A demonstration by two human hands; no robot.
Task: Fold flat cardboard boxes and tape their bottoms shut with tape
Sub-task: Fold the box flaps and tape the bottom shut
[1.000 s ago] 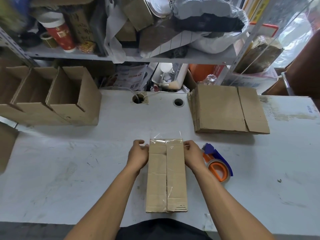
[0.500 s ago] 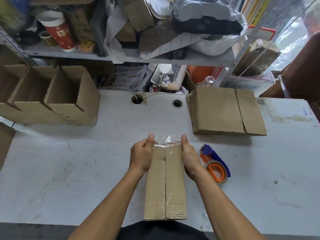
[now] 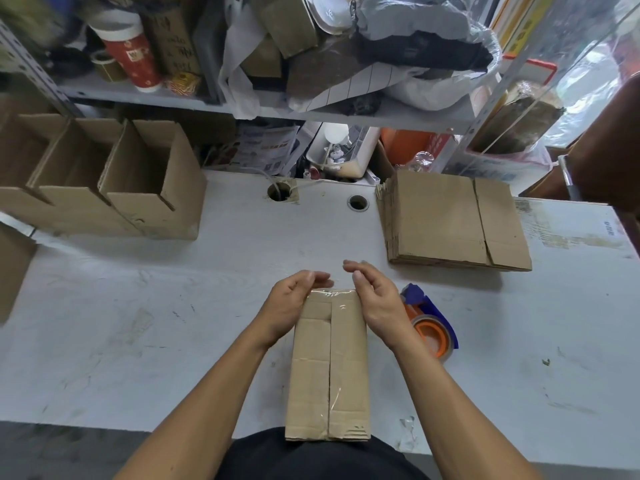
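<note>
The cardboard box stands on the table, taped side up. Left hand and right hand cup its far end, fingers loose. It looks light and stiff; hold its sides.

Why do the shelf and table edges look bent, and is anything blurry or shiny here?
Head view: the wide-angle lens bows the shelf and table edges near the borders. Head view: the fingertips of the left hand and right hand are slightly smeared. Head view: the clear tape along the box glints faintly; shadows are soft.
</note>
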